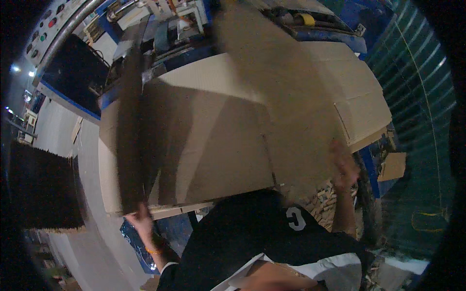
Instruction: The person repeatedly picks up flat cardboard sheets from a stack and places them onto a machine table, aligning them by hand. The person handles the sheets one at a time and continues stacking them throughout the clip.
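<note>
A large brown cardboard sheet is raised in front of me, its right panel [296,92] smeared by motion. On the left, a dark, narrow cardboard panel [131,126] stands nearly edge-on. I cannot tell whether both panels belong to one sheet. My left hand [141,222] is closed at the lower corner of the left panel, fingers pinching the edge. Beside the lower right edge of the blurred panel is my right hand [344,167], its fingers too smeared to read. Flat beneath lies more cardboard [223,131], partly in shadow.
Blue machinery with rollers [301,20] stands beyond the cardboard. A control panel with buttons [46,29] is at the far left. Dark stacked cardboard [46,186] stands left, a green corrugated wall [417,97] right. Cardboard scraps [323,206] lie below my right hand.
</note>
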Demonstrator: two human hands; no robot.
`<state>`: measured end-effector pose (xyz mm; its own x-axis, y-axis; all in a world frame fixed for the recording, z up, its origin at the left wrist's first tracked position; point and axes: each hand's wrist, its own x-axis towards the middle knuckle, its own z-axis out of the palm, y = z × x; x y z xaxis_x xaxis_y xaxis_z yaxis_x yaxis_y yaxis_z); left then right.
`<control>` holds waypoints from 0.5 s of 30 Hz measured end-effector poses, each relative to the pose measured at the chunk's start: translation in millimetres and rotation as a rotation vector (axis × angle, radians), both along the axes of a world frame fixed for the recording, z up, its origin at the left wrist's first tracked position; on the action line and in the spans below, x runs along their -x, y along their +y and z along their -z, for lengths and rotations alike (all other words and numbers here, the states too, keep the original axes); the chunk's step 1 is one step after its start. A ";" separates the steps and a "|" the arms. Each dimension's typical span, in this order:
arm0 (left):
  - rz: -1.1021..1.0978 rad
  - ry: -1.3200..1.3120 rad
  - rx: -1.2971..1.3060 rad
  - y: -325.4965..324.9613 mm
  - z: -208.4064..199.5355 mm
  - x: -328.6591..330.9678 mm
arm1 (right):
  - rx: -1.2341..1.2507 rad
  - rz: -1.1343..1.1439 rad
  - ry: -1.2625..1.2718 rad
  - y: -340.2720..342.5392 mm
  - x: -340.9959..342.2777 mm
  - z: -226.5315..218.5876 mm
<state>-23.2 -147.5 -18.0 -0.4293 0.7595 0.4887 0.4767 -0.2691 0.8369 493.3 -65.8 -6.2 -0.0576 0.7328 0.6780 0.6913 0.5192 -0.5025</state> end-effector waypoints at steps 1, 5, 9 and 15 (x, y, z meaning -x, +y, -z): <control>0.019 0.166 0.074 9.7 -1.5 -24.9 | 0.084 -0.092 -0.141 -1.1 11.0 6.3; 0.332 0.944 0.327 50.4 -23.7 -71.6 | 0.176 -0.295 -0.515 18.0 18.0 1.5; 0.393 1.105 0.391 66.2 -29.3 -78.2 | 0.263 -0.368 -0.688 39.3 13.3 -8.4; 0.348 1.028 0.382 96.4 -23.5 -62.4 | 0.157 -0.375 -0.793 106.5 22.7 11.5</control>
<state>39.2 -51.1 5.5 0.3012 0.9326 0.1987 0.9309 -0.3327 0.1506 470.6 40.6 -17.7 -0.7220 0.6524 0.2302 0.6644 0.7467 -0.0321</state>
